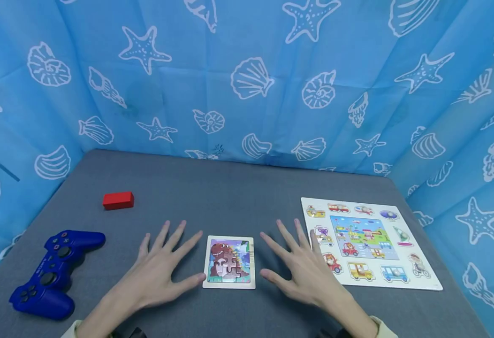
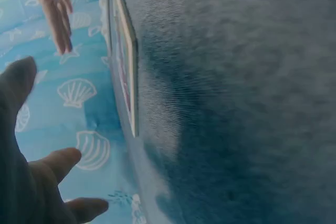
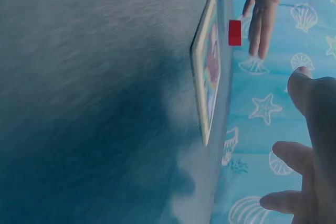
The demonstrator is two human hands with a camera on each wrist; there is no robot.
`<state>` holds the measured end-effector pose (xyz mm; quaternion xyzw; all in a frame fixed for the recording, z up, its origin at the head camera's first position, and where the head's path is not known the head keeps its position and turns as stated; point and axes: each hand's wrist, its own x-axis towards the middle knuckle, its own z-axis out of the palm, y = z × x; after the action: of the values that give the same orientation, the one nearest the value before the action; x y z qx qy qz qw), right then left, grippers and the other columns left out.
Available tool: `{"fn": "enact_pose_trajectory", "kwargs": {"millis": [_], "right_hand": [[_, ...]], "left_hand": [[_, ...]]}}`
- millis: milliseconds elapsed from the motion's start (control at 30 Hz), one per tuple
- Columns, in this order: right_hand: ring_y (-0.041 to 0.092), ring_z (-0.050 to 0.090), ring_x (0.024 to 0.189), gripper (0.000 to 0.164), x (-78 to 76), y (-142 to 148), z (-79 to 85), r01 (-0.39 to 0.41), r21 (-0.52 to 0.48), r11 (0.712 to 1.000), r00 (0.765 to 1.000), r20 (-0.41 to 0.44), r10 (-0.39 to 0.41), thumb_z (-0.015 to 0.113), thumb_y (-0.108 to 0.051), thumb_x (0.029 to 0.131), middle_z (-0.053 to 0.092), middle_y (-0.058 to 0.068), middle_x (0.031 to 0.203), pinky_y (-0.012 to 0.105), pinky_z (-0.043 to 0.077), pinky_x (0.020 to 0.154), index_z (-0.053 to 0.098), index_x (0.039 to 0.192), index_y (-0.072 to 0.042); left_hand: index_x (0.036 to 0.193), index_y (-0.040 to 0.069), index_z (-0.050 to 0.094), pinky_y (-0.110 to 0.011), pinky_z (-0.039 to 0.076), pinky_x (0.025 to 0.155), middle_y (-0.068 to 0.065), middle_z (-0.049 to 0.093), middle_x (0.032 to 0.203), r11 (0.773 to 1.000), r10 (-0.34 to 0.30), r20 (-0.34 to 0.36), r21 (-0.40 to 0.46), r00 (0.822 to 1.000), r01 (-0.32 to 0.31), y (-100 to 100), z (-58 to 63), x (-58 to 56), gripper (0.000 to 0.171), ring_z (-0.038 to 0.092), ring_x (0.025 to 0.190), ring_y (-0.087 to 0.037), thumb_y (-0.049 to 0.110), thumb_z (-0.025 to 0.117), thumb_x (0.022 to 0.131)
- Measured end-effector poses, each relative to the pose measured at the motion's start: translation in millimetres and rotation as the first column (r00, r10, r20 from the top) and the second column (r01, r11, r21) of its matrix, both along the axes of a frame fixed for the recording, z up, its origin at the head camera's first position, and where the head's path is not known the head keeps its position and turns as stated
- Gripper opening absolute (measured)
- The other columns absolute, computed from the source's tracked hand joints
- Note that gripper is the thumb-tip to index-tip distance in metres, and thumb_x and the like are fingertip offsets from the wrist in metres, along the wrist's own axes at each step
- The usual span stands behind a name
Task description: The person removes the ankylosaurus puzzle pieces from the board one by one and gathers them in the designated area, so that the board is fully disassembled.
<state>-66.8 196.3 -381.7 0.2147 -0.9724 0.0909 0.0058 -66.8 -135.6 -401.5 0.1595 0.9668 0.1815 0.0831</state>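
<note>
Hovering empty and spread wide, my left hand (image 1: 159, 274) and right hand (image 1: 302, 268) flank the dinosaur puzzle (image 1: 230, 262) on the table (image 1: 230, 197), seemingly fully assembled, so nothing looks left to fit

The pale-framed jigsaw (image 1: 229, 261) of a brown dinosaur lies flat, at six o'clock in the head view. Its pieces sit interlocked.

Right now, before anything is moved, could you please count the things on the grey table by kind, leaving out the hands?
Puzzles: 2, the small dinosaur puzzle and the large vehicle puzzle
Game controllers: 1, the blue controller
Blocks: 1, the red block
Total: 4
</note>
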Motion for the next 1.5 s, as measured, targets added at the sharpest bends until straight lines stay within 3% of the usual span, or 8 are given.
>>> {"fn": "enact_pose_trajectory", "kwargs": {"millis": [233, 500, 600, 667, 767, 833, 1100, 1500], "right_hand": [[0.048, 0.022, 0.155, 0.072, -8.1, -15.8, 2.6, -0.073, -0.079, 0.994, 0.997, 0.030, 0.075, 0.061, -0.064, 0.093, 0.036, 0.012, 0.166, 0.075, 0.025, 0.114, 0.042, 0.156, -0.034], [0.045, 0.036, 0.149, 0.070, -17.2, -37.7, 0.2, -0.165, -0.116, 0.979, 0.984, 0.044, 0.171, 0.062, -0.062, 0.094, 0.042, 0.013, 0.162, 0.069, 0.039, 0.108, 0.046, 0.154, -0.030], [0.034, 0.050, 0.137, 0.066, -20.4, -46.7, -2.7, -0.189, -0.102, 0.977, 0.981, 0.022, 0.193, 0.062, -0.063, 0.094, 0.053, 0.010, 0.151, 0.058, 0.048, 0.101, 0.052, 0.150, -0.030], [0.023, 0.057, 0.119, 0.063, -22.8, -52.4, -4.9, -0.197, -0.086, 0.977, 0.980, 0.016, 0.199, 0.063, -0.063, 0.093, 0.061, 0.006, 0.137, 0.046, 0.053, 0.090, 0.056, 0.147, -0.030], [0.013, 0.054, 0.098, 0.061, -26.1, -58.8, -7.6, -0.198, -0.067, 0.978, 0.979, 0.032, 0.201, 0.068, -0.061, 0.091, 0.064, 0.000, 0.119, 0.032, 0.050, 0.077, 0.059, 0.143, -0.031], [0.012, 0.051, 0.094, 0.062, -27.9, -61.1, -9.8, -0.199, -0.054, 0.978, 0.978, 0.047, 0.202, 0.072, -0.059, 0.089, 0.063, -0.001, 0.114, 0.029, 0.046, 0.073, 0.061, 0.142, -0.030], [0.027, 0.053, 0.116, 0.066, -31.7, -61.4, -23.3, -0.192, -0.042, 0.980, 0.979, 0.059, 0.194, 0.077, -0.060, 0.084, 0.060, 0.007, 0.131, 0.043, 0.046, 0.084, 0.064, 0.139, -0.027], [0.034, 0.046, 0.125, 0.065, -33.2, -65.6, -26.4, -0.220, -0.134, 0.966, 0.957, 0.165, 0.240, 0.075, -0.048, 0.089, 0.053, 0.015, 0.141, 0.048, 0.055, 0.092, 0.060, 0.144, -0.017]], "left_hand": [[0.158, 0.033, 0.038, -0.077, 0.034, 0.104, -0.014, 0.035, 0.165, 0.998, -0.045, 0.018, 0.053, 0.999, 0.044, 4.2, 5.8, -8.6, 0.080, 0.037, 0.148, -0.048, 0.072, 0.058, 0.091], [0.152, 0.024, 0.050, -0.070, 0.045, 0.099, -0.014, 0.054, 0.150, 0.990, -0.097, -0.014, 0.103, 0.995, 0.098, 9.8, 5.9, -22.3, 0.070, 0.055, 0.134, -0.041, 0.054, 0.070, 0.092], [0.148, 0.022, 0.055, -0.065, 0.050, 0.096, -0.012, 0.061, 0.142, 0.984, -0.129, -0.029, 0.118, 0.991, 0.132, 11.5, 6.0, -26.6, 0.067, 0.060, 0.128, -0.037, 0.054, 0.071, 0.091], [0.145, 0.021, 0.058, -0.062, 0.052, 0.095, -0.011, 0.063, 0.138, 0.982, -0.140, -0.022, 0.123, 0.990, 0.142, 12.3, 6.2, -29.1, 0.066, 0.062, 0.125, -0.035, 0.056, 0.071, 0.090], [0.142, 0.020, 0.061, -0.058, 0.054, 0.093, -0.010, 0.066, 0.133, 0.979, -0.153, 0.003, 0.138, 0.988, 0.151, 14.2, 6.1, -33.5, 0.064, 0.064, 0.120, -0.030, 0.055, 0.073, 0.089], [0.140, 0.019, 0.063, -0.055, 0.055, 0.091, -0.008, 0.067, 0.129, 0.977, -0.160, 0.016, 0.144, 0.987, 0.156, 16.2, 5.2, -36.5, 0.063, 0.065, 0.115, -0.026, 0.054, 0.074, 0.089], [0.137, 0.017, 0.065, -0.034, 0.046, 0.071, -0.002, 0.067, 0.113, 0.974, -0.194, 0.030, 0.123, 0.981, 0.189, 21.9, 0.5, -45.7, 0.059, 0.053, 0.087, -0.011, 0.048, 0.077, 0.088], [0.135, 0.015, 0.067, -0.032, 0.040, 0.067, -0.002, 0.062, 0.107, 0.980, -0.185, 0.058, 0.079, 0.981, 0.180, 25.8, -0.3, -48.4, 0.058, 0.049, 0.084, -0.012, 0.046, 0.078, 0.087]]}}
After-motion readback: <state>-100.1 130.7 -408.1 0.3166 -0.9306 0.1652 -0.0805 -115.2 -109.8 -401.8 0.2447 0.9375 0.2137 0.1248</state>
